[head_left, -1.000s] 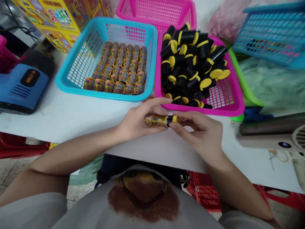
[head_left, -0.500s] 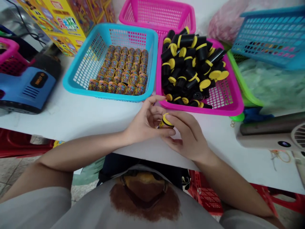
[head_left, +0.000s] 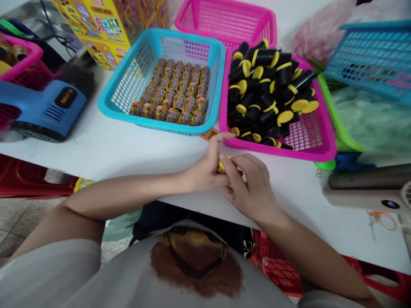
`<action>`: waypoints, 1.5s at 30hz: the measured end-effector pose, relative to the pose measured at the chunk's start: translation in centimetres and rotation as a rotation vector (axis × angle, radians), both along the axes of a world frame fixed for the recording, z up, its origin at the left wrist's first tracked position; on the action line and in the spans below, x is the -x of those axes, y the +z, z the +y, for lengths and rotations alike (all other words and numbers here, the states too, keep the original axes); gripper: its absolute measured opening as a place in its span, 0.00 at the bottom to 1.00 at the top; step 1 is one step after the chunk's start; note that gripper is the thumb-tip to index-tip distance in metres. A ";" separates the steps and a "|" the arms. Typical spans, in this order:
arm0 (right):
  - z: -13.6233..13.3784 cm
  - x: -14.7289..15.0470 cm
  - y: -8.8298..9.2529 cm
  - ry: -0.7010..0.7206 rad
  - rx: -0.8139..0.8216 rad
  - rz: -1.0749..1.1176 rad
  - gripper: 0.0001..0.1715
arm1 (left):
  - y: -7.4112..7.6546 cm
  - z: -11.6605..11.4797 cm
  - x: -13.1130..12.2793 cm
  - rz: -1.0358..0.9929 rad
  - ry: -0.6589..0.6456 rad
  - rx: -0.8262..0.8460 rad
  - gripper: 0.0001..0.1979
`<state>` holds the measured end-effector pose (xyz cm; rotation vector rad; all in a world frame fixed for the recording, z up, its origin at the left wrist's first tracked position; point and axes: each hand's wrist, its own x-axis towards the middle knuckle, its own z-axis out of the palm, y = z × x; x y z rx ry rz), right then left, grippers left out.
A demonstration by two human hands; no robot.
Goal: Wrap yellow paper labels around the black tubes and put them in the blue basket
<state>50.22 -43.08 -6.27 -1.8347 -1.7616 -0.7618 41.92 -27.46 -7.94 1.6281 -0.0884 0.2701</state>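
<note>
Close to the table's front, my left hand (head_left: 208, 168) and my right hand (head_left: 252, 184) meet around a small canister with a yellow cap (head_left: 224, 164). Both hands grip it, and fingers hide most of its body. My left index finger points out towards the pink basket (head_left: 282, 153), which is heaped with black canisters with yellow caps (head_left: 257, 87). Left of it, the blue basket (head_left: 154, 125) has rows of small canisters in printed wrapping (head_left: 173, 92). An orange printed strip (head_left: 210, 133) lies partly hidden between the baskets and my left hand.
A blue heat gun (head_left: 54, 107) lies at the left, before yellow printed boxes (head_left: 109, 30). Another pink basket (head_left: 224, 19) stands behind. At the right are a tilted blue basket (head_left: 375, 60), a green-rimmed container (head_left: 343, 124) and a grey device (head_left: 359, 194).
The camera view has shifted, so the baskets appear further right. My fingers have closed further over the canister, hiding more of it, and my left index finger is more raised.
</note>
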 end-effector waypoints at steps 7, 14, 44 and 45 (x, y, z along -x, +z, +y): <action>0.2 -1.4 0.6 0.139 -0.043 0.219 0.26 | 0.2 -0.8 0.0 -0.018 -0.043 0.140 0.40; -0.7 -1.8 1.2 0.244 -0.091 0.081 0.17 | 0.5 -0.6 0.3 -0.034 -0.173 0.153 0.44; -0.1 -2.3 -0.2 0.335 -0.107 0.026 0.10 | 0.4 -1.0 0.4 -0.126 -0.128 0.199 0.33; -0.1 -2.2 -0.2 0.363 -0.105 0.072 0.10 | 0.4 -0.9 0.4 -0.118 -0.163 0.219 0.32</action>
